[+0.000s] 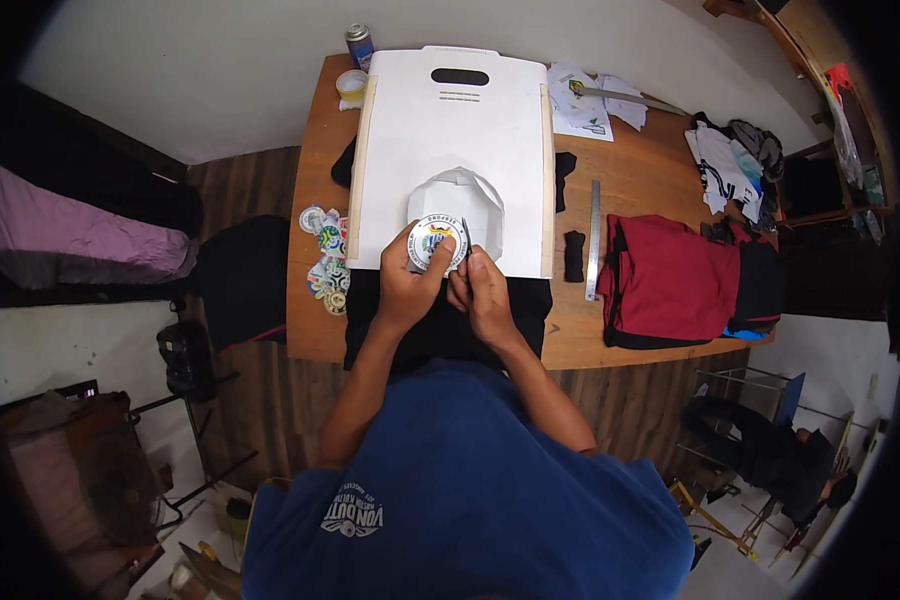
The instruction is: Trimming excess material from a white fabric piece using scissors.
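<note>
My left hand [410, 285] grips a round printed emblem [432, 240], white with a coloured crest at its middle, its thumb pressed on the face. Close against the emblem's right edge, my right hand [487, 295] is closed on what looks like scissors [466, 236]; only a slim dark blade shows, the rest hidden by the fingers. Beneath both hands lies a faceted white paper bowl [485, 205]. It rests on a large white panel [395, 130] with a dark slot near its far end. Black fabric [370, 320] hangs out at the panel's near edge.
On the wooden table [570, 335], several round emblems [328, 240] lie left of the panel. A steel ruler [594, 240] and folded red and black garments [665, 280] are on the right. A spray can [359, 45] and tape roll [351, 86] stand far left; paper sheets [580, 105] lie far right.
</note>
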A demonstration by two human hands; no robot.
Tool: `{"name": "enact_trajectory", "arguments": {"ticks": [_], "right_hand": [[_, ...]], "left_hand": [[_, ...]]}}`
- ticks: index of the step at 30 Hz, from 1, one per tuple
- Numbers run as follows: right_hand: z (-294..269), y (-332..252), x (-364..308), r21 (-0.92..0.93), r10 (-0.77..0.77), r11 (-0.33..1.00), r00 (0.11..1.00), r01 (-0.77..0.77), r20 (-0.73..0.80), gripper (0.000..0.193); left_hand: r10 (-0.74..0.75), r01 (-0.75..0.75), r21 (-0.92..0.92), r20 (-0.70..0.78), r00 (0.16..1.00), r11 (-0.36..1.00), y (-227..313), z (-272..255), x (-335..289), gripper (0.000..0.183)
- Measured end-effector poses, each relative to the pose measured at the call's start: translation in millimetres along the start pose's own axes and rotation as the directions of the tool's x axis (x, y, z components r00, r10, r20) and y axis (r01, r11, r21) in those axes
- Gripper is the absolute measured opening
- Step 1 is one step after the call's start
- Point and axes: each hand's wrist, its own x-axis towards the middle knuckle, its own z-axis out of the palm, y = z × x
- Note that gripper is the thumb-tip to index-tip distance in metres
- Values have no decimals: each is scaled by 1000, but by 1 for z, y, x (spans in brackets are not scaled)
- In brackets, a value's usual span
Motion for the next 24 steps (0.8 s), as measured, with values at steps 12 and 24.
{"name": "enact_trajectory", "arguments": {"ticks": [12,24], "right_hand": [[-4,-2,0,46,29,998,999,-30,27,34],[1,0,-1,59,17,998,1000,-17,11,33]], "left_hand": [[-15,16,11,-7,1000,1000,-1,-1,0,15],[-8,8,9,-21,1000,1000,-1,2,-1,12]]}}
